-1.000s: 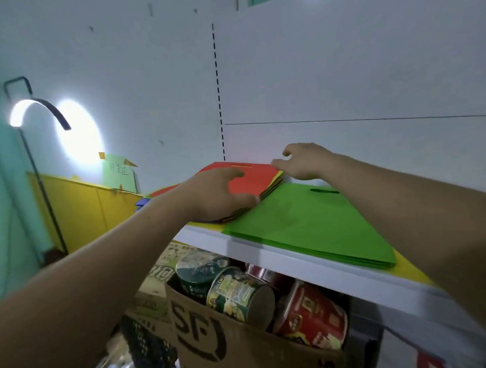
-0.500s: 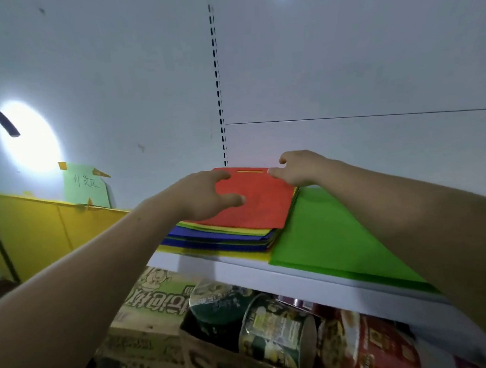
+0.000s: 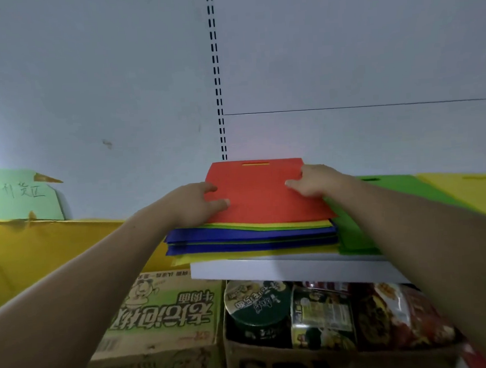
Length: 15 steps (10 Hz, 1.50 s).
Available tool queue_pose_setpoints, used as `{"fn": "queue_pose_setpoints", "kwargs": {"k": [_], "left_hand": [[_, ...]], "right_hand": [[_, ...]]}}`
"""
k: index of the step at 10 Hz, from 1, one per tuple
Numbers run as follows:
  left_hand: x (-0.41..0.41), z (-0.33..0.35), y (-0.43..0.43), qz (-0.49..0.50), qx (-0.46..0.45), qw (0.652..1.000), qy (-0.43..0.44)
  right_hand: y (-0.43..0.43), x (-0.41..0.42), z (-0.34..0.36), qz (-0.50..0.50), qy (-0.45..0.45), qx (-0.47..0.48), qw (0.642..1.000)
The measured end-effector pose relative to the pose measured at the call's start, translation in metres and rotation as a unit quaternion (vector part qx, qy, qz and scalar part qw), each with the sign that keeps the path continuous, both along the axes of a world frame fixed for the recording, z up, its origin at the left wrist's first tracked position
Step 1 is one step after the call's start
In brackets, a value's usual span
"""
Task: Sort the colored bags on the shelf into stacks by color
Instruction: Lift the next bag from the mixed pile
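Red bag (image 3: 262, 194): topmost on mixed pile (image 3: 250, 236), shelf (image 3: 269, 267). Likely light, limp, apt to slide. Left hand (image 3: 197, 203) and right hand (image 3: 313, 183) pinch opposite side edges, the best hold.

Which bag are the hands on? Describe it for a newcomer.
Find the white shelf below the slotted wall strip. On it lies a mixed pile of flat bags; the red bag is the top layer, held at its sides by the left hand and right hand. It is the only red one, above blue, green and yellow layers.
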State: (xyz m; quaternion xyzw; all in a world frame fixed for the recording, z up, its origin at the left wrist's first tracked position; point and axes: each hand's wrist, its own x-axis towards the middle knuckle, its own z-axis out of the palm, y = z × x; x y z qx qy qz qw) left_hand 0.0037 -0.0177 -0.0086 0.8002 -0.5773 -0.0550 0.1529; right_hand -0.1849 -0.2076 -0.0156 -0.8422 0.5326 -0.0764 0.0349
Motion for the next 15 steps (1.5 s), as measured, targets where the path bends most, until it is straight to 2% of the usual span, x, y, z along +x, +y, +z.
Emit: {"fn": "queue_pose_setpoints", "kwargs": {"k": [3,6,7,12,13,14,15], "left_hand": [[0.007,-0.011,-0.006,-0.016,0.053,0.998,0.013],[0.007,-0.011,-0.005,-0.014,0.050,0.999,0.015],[0.006,-0.011,-0.006,-0.015,0.056,0.998,0.015],[0.002,-0.009,-0.008,-0.010,0.057,0.998,0.005],[0.003,-0.009,-0.009,-0.007,0.056,0.998,0.003],[0.003,-0.009,-0.010,-0.001,0.045,0.999,0.012],[0.005,-0.008,-0.010,0.022,-0.003,0.999,0.038]], "right_hand": [[-0.009,-0.001,-0.004,-0.016,-0.012,-0.015,1.000],[-0.007,-0.002,0.002,-0.041,-0.096,-0.050,0.993],[-0.008,-0.002,0.002,-0.045,-0.150,-0.053,0.986],[-0.015,-0.006,0.007,-0.009,-0.220,-0.120,0.968],[-0.015,-0.006,0.010,-0.010,-0.268,-0.104,0.958],[-0.015,-0.006,0.011,-0.003,-0.371,-0.066,0.926],[-0.011,-0.005,0.013,0.030,-0.485,-0.002,0.874]]}}
